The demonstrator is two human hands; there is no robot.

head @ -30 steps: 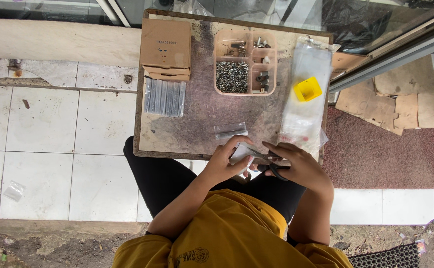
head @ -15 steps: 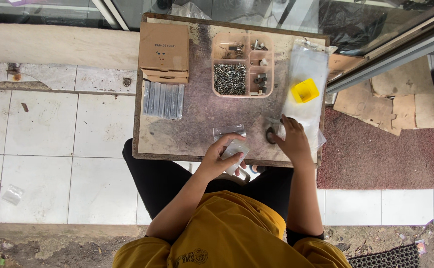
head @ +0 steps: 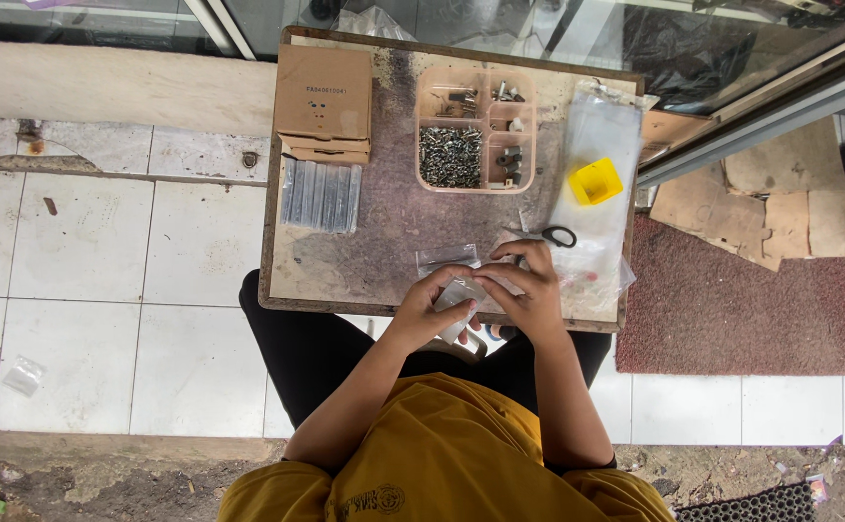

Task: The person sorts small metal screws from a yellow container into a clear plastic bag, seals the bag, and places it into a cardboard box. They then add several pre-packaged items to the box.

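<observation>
My left hand (head: 432,307) and my right hand (head: 529,290) meet at the near edge of a worn wooden board (head: 393,217). Together they pinch a small clear plastic bag (head: 461,290). A second small clear bag (head: 446,256) lies on the board just beyond my left hand. A black ring (head: 559,236), perhaps a scissors handle, lies just past my right hand's fingers. What is inside the held bag cannot be made out.
On the board: an orange compartment tray (head: 475,184) of screws and small metal parts, stacked brown cardboard boxes (head: 324,97), a row of clear packets (head: 321,195), a large clear bag (head: 601,145) and a yellow cup (head: 595,181). Tiled floor lies left, a reddish mat (head: 741,309) right.
My right hand, which had reached out to the board near the black ring, has come back to the left hand. Both now hold the small bag again.
</observation>
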